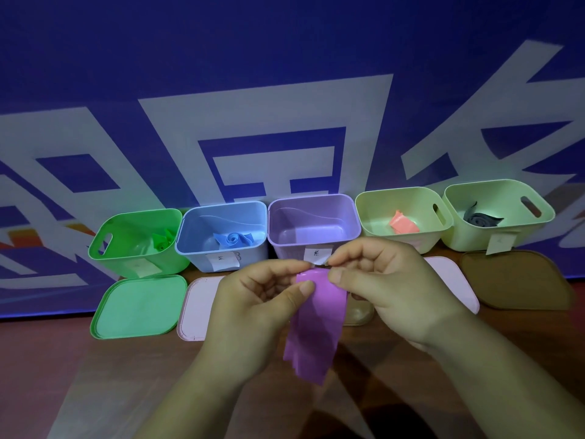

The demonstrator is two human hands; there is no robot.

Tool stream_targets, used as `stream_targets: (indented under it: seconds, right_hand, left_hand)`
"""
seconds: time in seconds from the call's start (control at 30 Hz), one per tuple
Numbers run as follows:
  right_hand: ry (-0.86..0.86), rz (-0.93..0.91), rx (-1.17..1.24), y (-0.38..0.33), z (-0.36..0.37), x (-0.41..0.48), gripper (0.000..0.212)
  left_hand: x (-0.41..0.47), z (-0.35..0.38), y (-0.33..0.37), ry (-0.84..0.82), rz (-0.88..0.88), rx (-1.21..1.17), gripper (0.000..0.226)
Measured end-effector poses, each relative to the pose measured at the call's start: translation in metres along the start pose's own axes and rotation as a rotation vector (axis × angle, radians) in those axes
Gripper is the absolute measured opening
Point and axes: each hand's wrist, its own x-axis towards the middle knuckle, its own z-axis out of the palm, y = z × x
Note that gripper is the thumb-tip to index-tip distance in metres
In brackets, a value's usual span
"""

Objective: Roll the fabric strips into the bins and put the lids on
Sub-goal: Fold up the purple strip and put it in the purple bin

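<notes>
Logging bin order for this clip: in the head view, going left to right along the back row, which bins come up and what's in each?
Green bin with green strip → blue bin with blue strip → purple bin, no strip visible → pale green bin with salmon strip → second pale green bin with dark strip.

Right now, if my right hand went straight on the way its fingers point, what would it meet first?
Your right hand points leftward, pinching the top edge of the purple strip. Going on, it would likely meet the left hand, pinching that same edge right beside it, though depth is unclear.
</notes>
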Motion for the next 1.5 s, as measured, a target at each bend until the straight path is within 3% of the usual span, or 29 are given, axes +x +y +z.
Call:
stream_targets:
  seconds: [0.17,0.3,0.47,0.7,0.93,1.03,1.17,1.27,1.5]
  right_hand:
    - [-0.021,0.111,0.157,0.0,0.0,0.001,0.015]
    - [-0.073,0.227,0.272,-0.001,-0.001,0.002,0.015]
    - [-0.069,0.285,0.293,-0.001,-0.002,0.004,0.016]
    - [-0.086,0.315,0.285,0.0,-0.003,0.004,0.015]
    - [-0.066,0.22,0.146,0.002,-0.002,0.003,0.017]
    - [-0.066,0.233,0.148,0.002,-0.003,0.003,0.011]
    - [-0.054,0.257,0.159,0.003,-0.004,0.003,0.022]
    - [-0.062,0.209,0.084,0.001,-0.004,0.003,0.013]
    - [-0.016,0.09,0.001,0.004,-0.004,0.0,0.014]
  left_hand:
    - [0.001,-0.006,-0.002,-0.032,0.089,0.122,0.024]
    - [0.002,-0.007,-0.006,-0.076,0.085,0.021,0.035]
    - [0.003,-0.01,-0.008,-0.115,0.187,0.123,0.033]
    - [0.007,-0.012,-0.007,-0.187,0.143,0.114,0.037]
    - [0.005,-0.005,-0.003,-0.119,-0.067,0.022,0.034]
    - [0.005,-0.006,-0.002,-0.104,-0.021,0.172,0.037]
    - [0.004,-0.009,-0.004,-0.105,0.077,0.355,0.033]
    - [0.003,-0.006,-0.004,-0.093,0.028,0.227,0.03]
    - [0.006,-0.003,-0.003,-0.116,-0.079,0.03,0.022]
